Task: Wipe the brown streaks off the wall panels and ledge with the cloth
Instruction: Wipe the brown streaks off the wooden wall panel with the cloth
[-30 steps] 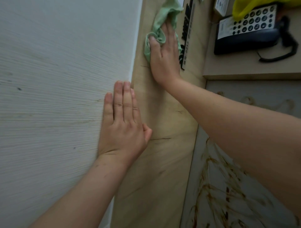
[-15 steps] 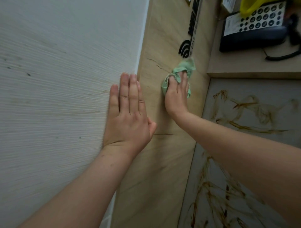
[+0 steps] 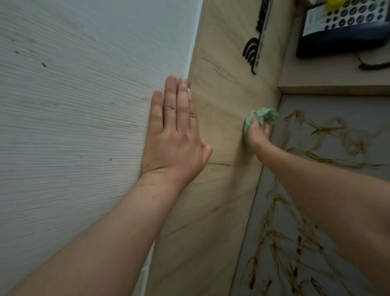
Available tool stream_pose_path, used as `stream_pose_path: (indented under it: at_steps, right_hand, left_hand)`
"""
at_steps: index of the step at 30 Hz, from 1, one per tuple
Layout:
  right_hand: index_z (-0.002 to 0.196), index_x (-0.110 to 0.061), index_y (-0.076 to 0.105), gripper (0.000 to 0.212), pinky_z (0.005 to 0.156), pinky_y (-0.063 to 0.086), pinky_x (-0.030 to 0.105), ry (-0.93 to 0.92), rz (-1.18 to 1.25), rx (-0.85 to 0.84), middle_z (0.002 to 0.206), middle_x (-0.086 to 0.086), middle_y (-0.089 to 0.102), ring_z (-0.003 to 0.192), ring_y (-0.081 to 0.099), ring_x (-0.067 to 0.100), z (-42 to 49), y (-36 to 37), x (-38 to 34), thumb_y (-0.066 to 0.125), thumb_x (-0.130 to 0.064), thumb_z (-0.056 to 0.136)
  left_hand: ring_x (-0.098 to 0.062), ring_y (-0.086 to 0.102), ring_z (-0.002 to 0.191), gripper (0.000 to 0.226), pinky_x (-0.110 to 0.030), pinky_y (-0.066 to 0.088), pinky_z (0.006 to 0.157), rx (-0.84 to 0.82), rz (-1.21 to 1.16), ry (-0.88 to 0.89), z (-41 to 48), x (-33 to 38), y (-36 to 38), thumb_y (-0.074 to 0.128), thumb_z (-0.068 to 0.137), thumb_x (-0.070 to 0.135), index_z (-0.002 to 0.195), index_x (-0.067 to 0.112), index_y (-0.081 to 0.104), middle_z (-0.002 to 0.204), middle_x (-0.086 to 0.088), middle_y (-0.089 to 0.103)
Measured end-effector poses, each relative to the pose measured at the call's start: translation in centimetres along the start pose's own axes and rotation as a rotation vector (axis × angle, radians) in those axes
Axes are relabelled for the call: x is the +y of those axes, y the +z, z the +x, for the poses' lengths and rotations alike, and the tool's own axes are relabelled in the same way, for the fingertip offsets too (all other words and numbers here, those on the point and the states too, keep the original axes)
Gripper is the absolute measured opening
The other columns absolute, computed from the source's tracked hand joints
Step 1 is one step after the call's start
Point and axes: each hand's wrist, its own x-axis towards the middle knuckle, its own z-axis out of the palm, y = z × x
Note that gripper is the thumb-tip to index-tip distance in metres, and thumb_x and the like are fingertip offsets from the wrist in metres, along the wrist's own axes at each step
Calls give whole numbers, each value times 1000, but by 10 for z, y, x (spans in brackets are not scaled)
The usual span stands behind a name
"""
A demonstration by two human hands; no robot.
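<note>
My right hand [image 3: 256, 135] presses a crumpled green cloth [image 3: 267, 115] against the light wood wall panel [image 3: 219, 109], close to its right edge. The fingers curl into the cloth. My left hand [image 3: 175, 131] lies flat with straight fingers on the white textured wall panel [image 3: 73, 116], its fingertips at the seam with the wood panel. Brown streaks [image 3: 329, 128] cover the grey panel [image 3: 346, 109] to the right of the cloth, and more brown streaks [image 3: 280, 249] run lower down. A thin dark line [image 3: 218, 164] marks the wood panel beside my left thumb.
A dark telephone [image 3: 341, 36] with a keypad and a cord stands on the wooden ledge [image 3: 329, 69] at the upper right. A black and white sign [image 3: 256, 50] is fixed on the wood panel above the cloth. Something yellow [image 3: 335, 2] shows at the top edge.
My right hand has drawn the cloth down the wood panel from beside the sign towards the grey panel's edge. My left hand has stayed flat on the white panel.
</note>
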Motion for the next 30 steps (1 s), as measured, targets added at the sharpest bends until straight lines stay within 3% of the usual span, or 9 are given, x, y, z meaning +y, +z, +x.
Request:
stream_pose_path:
  at_steps: [4,8,12,16,19,23,26,29,30]
  right_hand:
    - [165,-28,22,80,128,15,47,-106,5,-71,172,-2,17,156,19,28,-23,3,8,36,-68,97]
    - [151,-33,42,50,108,43,34,-400,37,-116,147,-1,49,129,51,18,-62,-20,17,47,-23,103]
    - [95,-22,65,17,65,55,30,-171,354,-321,92,7,66,79,65,24,-66,-67,-1,48,-21,92]
    - [80,-3,71,41,47,55,27,91,541,-555,73,13,67,58,67,24,-57,-91,-25,44,-28,99]
    - [106,-2,70,47,59,60,33,100,314,-463,98,17,72,76,75,27,-38,-76,-27,44,-40,106]
    - [99,-8,72,64,82,62,40,156,279,-264,89,14,74,83,72,30,-34,-61,-25,39,-63,99]
    - [110,-9,67,48,88,58,45,132,402,-293,94,11,73,86,71,29,-41,-61,-14,56,-50,87]
    - [130,-14,57,60,84,61,43,-1,185,-263,120,13,69,99,72,28,-45,-56,7,65,-36,75]
    - [127,-16,60,48,81,61,40,-72,109,-223,118,11,69,99,71,26,-48,-56,8,62,-31,81]
  left_hand:
    - [-47,-12,156,97,-58,-6,127,-17,13,1,-1,-1,0,23,96,54,156,-15,-8,166,-33,-13]
    - [-47,-13,156,99,-59,-4,127,-10,17,-3,0,-1,-2,24,96,56,156,-15,-8,166,-33,-13]
    - [-47,-13,156,97,-60,-5,126,-28,34,-5,0,0,-3,24,96,55,156,-15,-7,166,-33,-13]
    - [-47,-12,156,96,-60,-1,126,-19,24,-16,0,0,-3,23,96,55,157,-14,-4,166,-33,-11]
    - [-48,-11,156,99,-60,-1,127,-19,48,-19,-1,2,-3,23,96,59,157,-14,-4,167,-33,-10]
    - [-48,-9,156,99,-60,2,127,-2,70,-19,-1,2,-4,20,96,61,157,-14,-3,167,-33,-8]
    - [-47,-9,156,99,-60,3,127,-6,85,-21,-1,2,-4,15,97,62,157,-14,-4,167,-33,-8]
    - [-47,-9,156,99,-59,4,127,-2,87,-20,-2,1,-4,14,96,62,157,-14,-5,167,-33,-9]
    - [-47,-9,156,99,-59,4,127,2,85,-19,-1,1,-4,14,96,62,157,-14,-5,167,-33,-9]
